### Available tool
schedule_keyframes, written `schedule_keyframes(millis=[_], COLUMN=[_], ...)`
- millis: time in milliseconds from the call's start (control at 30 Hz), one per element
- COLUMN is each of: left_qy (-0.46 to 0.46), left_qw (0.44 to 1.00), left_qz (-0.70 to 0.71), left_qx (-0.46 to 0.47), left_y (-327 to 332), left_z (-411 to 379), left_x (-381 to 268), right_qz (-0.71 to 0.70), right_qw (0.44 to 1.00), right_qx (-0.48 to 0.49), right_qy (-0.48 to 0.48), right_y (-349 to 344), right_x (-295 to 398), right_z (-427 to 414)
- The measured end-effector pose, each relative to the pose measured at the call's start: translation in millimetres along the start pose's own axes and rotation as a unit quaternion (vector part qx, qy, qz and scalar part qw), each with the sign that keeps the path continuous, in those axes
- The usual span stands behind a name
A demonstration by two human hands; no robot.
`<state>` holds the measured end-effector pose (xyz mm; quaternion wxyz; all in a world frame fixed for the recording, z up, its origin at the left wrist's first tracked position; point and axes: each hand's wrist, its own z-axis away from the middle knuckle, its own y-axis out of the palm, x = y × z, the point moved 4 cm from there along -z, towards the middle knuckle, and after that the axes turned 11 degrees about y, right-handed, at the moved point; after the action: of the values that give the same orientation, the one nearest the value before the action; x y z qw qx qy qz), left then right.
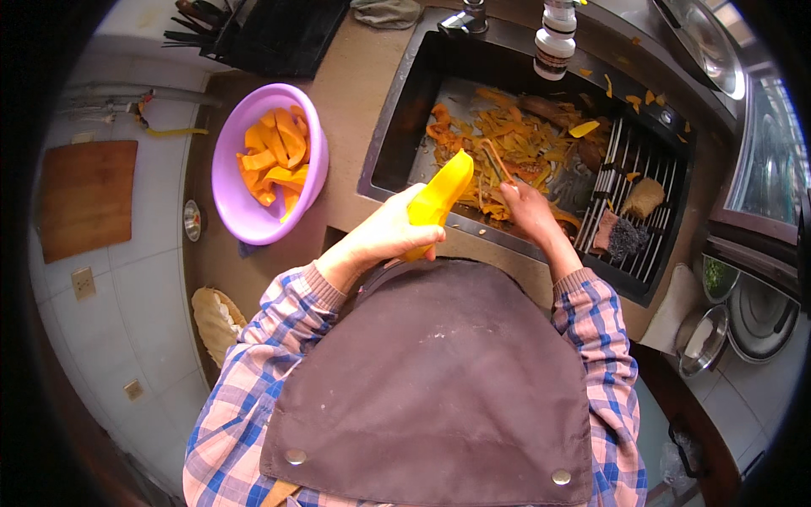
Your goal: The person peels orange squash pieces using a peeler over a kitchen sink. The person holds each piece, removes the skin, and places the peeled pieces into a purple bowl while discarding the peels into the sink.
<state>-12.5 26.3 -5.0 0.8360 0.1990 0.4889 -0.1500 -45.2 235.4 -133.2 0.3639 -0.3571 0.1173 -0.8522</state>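
Observation:
My left hand (pixel 399 225) grips a peeled, bright yellow-orange piece of pumpkin (pixel 441 188), its narrow end tilted up over the front rim of the sink. Just right of it, my right hand (pixel 529 212) is closed around the handle of a slim peeler (pixel 497 161), whose head points away from me and is apart from the pumpkin. Beneath both, orange peelings (pixel 500 133) lie heaped in the dark sink (pixel 398 152). A purple plastic basin (pixel 229 171) on the left of the counter holds several peeled pumpkin pieces (pixel 274 149).
A roll-up rack (pixel 643 253) spans the sink's right side, carrying a sponge (pixel 644 198) and a steel-wool scourer (pixel 627 239). The faucet (pixel 466 24) and a white-and-dark cylindrical fitting (pixel 555 47) overhang the back. Left stand a knife holder (pixel 218 32) and a wooden board (pixel 89 198).

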Motion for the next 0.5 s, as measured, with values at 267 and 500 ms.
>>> schedule_keyframes(millis=[267,500], left_qy=[0.08,0.105], left_qw=[0.993,0.974], left_qz=[-0.085,-0.177], left_qx=[0.024,-0.092], left_y=[-1,7], left_z=[-11,-20], left_x=[4,7], right_qz=[-0.596,-0.315], right_qw=[0.723,0.926], right_qx=[0.339,0.049], right_qy=[-0.088,-0.202], right_y=[0,-11], right_x=[75,75], right_z=[80,85])
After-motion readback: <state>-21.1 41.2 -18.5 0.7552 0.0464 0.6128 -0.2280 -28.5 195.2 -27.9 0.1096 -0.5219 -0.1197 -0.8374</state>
